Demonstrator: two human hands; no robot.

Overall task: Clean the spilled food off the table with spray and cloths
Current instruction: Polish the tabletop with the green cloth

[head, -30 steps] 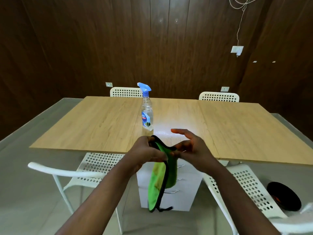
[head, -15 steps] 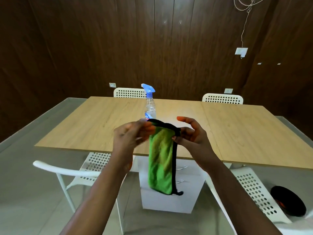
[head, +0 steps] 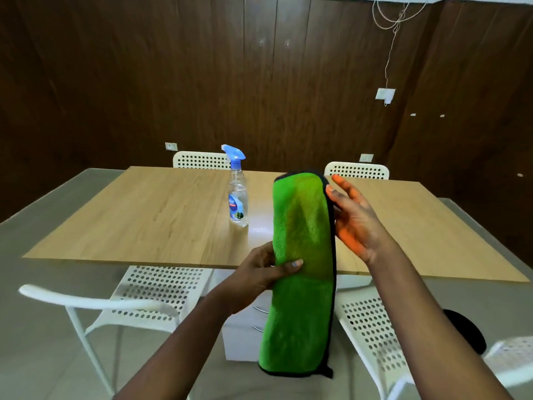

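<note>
Spray bottle [head: 238,194] label unreadable; left fingers [head: 294,264] mostly behind cloth [head: 302,255].

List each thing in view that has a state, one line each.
Green cloth: folded lengthwise, held up in the air, hanging down.
Left hand: grips the cloth's left edge at mid-height.
Right hand: fingers straight, against the cloth's upper right edge.
Spray bottle: upright on the table, untouched, cap on.
</note>
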